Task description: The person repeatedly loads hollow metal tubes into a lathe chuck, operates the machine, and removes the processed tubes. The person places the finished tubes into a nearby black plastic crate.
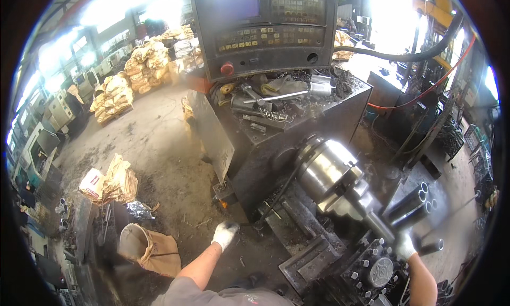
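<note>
No wording or numbers can be read with certainty. Small marks cover the keys (244,37) of the machine's control panel (210,51), too blurred to make out. A raised emblem stands on the round cap (381,272) of the tool turret, reddish print on a paper sack (92,180), and a small pinkish print on the grey shirt (212,297).

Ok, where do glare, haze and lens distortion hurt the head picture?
Head view: bright patches blow out at upper left and right; the chuck carries strong highlights; haze softens the metal tubes near the right hand; fisheye curvature bends edges toward a dark rim.
</note>
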`<state>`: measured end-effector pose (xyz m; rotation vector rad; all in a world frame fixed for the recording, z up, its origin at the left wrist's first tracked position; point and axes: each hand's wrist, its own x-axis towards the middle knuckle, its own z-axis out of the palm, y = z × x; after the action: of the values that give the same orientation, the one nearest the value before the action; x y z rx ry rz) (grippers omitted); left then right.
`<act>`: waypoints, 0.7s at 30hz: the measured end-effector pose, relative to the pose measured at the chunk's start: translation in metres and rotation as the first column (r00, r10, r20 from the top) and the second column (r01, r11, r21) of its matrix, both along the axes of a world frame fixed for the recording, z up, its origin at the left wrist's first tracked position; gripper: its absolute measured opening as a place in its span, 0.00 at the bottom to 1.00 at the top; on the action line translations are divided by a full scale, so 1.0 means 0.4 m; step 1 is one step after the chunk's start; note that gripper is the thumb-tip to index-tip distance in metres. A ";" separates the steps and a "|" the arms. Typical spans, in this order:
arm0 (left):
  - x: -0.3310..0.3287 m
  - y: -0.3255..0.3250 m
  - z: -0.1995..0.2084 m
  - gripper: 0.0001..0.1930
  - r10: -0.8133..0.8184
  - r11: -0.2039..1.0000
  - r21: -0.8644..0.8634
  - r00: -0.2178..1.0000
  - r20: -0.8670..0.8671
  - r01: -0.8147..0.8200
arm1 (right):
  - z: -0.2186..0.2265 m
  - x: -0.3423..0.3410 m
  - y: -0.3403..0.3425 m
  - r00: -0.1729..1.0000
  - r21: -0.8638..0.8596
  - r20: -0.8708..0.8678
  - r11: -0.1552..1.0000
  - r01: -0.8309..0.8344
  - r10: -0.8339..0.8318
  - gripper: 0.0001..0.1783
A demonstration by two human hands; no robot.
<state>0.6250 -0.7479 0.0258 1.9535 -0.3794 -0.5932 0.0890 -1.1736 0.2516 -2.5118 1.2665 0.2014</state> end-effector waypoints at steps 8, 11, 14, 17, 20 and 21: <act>0.239 0.090 -0.085 0.19 0.553 0.761 -0.399 0.833 -0.013 -0.511 | 0.064 0.274 -0.023 0.960 0.235 0.267 0.960 -0.155 0.090 0.26; 0.174 0.011 0.136 0.27 0.264 0.765 -0.398 0.810 -0.524 -0.507 | 0.148 0.396 -0.072 0.938 0.791 0.218 0.612 -0.008 -0.270 0.17; 0.233 0.019 0.148 0.27 0.067 0.791 -0.382 0.688 -0.722 -0.478 | 0.173 0.399 -0.053 0.877 0.805 0.279 0.594 0.008 -0.391 0.28; 0.230 -0.011 0.188 0.25 0.104 0.855 -0.257 0.635 -0.766 -0.451 | 0.161 0.355 -0.046 0.807 0.840 0.335 0.542 -0.022 -0.486 0.37; 0.289 -0.004 0.168 0.22 0.011 0.894 -0.260 0.597 -0.802 -0.366 | 0.091 0.317 -0.080 0.757 0.859 0.413 0.492 -0.139 -0.507 0.40; 0.289 -0.012 0.175 0.22 0.014 0.895 -0.258 0.601 -0.799 -0.363 | 0.055 0.298 -0.092 0.761 0.833 0.446 0.530 -0.159 -0.472 0.40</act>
<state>0.7405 -0.7526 0.0958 1.1457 0.2690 -1.0670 0.2083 -1.2104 0.2738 -1.3712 0.7953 -0.0889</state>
